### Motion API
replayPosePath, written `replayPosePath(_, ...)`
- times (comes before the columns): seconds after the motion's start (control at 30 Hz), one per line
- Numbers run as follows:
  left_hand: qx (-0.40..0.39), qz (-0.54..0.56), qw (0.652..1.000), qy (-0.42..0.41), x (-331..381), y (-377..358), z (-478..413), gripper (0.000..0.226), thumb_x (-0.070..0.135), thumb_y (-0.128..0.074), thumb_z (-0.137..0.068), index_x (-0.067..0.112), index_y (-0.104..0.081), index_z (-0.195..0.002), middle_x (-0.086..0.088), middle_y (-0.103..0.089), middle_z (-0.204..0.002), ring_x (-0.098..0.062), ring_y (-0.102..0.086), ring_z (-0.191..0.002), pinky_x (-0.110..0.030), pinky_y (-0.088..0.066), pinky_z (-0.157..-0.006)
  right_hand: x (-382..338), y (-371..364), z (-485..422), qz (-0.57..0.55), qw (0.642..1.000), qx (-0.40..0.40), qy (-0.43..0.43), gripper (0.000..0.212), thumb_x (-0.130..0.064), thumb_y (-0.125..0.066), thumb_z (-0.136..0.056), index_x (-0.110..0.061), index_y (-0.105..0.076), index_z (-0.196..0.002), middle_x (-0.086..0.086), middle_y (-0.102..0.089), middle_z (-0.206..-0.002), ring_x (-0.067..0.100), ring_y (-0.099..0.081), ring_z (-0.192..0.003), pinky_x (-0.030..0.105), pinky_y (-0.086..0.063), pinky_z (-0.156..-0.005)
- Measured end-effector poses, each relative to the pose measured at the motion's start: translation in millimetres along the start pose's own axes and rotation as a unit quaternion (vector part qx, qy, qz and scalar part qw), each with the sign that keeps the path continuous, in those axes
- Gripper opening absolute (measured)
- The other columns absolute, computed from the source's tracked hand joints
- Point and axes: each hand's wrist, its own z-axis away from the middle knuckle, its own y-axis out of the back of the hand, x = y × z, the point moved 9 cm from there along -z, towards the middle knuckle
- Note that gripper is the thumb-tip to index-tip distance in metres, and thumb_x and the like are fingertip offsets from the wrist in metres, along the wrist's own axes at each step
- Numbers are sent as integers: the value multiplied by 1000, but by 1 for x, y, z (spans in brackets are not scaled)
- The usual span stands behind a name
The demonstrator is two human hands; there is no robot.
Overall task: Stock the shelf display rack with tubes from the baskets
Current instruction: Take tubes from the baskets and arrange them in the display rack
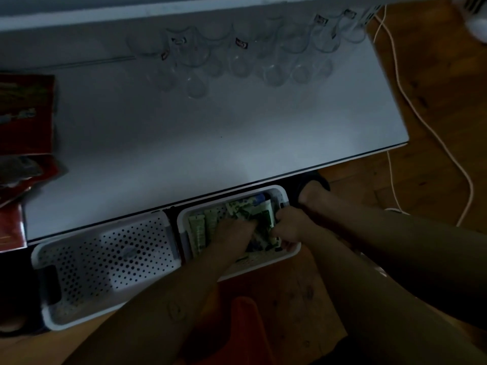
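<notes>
Left hand [233, 231], right hand [288, 223] — among tubes [199, 229]

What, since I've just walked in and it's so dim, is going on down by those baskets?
A person has both hands in the right-hand white basket on the floor, among green tubes. The right hand seems to grip some; the left hand lies on the pile, its grip too dim to judge. The other basket beside it shows only its perforated floor. On the white table above, the clear display rack shows no tubes yet.
</notes>
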Motion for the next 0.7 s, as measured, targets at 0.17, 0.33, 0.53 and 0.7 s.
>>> replayPosePath(0.17,-33,128,991,22,-18,15,11,26,13,-46,-100,15,-59,-123,-12,-64,-111,-16,-53,-79,-23,-31,-53,0,-7,6,-85,996,-38,2,40,-12,-57,-92,-16,-29,-65,7,-26,-63,42,-37,-61,54,-48,-69)
replayPosePath(0.33,-59,256,964,42,-25,37,26,39,39,-38,-102,12,-51,-128,-14,-62,-101,-21,-58,-74,-32,-51,-67,-11,9,23,-143,990,-7,3,33,-14,-59,-92,-14,-41,-65,9,-42,-58,24,-47,-55,38,-50,-61)
replayPosePath(0.53,-20,335,942,20,-21,64,53,25,12,-47,-99,27,-60,-115,-15,-64,-113,-36,-63,-90,-41,-52,-71,-47,22,63,-166,985,5,56,27,-17,-56,-95,-13,-43,-71,8,-37,-62,21,-40,-52,31,-43,-55)
replayPosePath(0.7,64,462,885,7,-25,99,99,89,19,-66,-90,43,-3,-148,5,-56,-101,-8,-59,-72,-20,-50,-56,-77,33,100,-228,965,48,117,16,-20,-57,-94,-8,-63,-102,11,-55,-75,19,-51,-57,29,-46,-54)
